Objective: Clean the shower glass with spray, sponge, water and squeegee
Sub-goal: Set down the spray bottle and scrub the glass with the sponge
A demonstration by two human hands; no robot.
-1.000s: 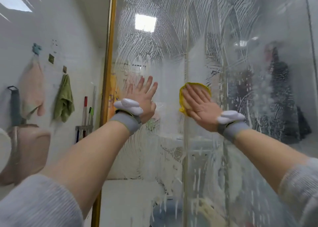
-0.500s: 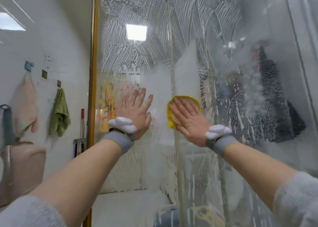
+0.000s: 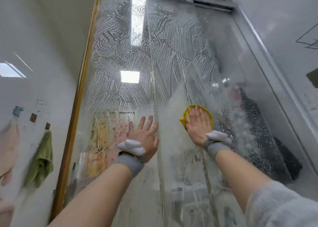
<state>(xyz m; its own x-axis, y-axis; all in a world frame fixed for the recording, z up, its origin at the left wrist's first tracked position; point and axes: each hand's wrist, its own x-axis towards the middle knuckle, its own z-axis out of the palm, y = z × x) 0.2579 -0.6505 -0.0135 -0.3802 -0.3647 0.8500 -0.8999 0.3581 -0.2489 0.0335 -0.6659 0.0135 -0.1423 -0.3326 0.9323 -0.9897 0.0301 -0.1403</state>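
The shower glass (image 3: pixel 172 63) is lathered in swirled foam up top; rinsing and squeegeeing look still to come. The right hand (image 3: pixel 197 123), fingers flat, presses the yellow sponge (image 3: pixel 185 114) against it, while the left hand (image 3: pixel 146 132) rests spread on the pane

Both forearms are bare from wrist to near the elbow. Pale grey, fuzzy knit sleeves (image 3: pixel 278 207) are pushed up both arms. Each wrist carries a snug grey fabric wristband (image 3: pixel 130 163), the left one with a thin yellowish edge, and on each band sits a rounded white plastic device (image 3: pixel 131 146) with a lobed shape.
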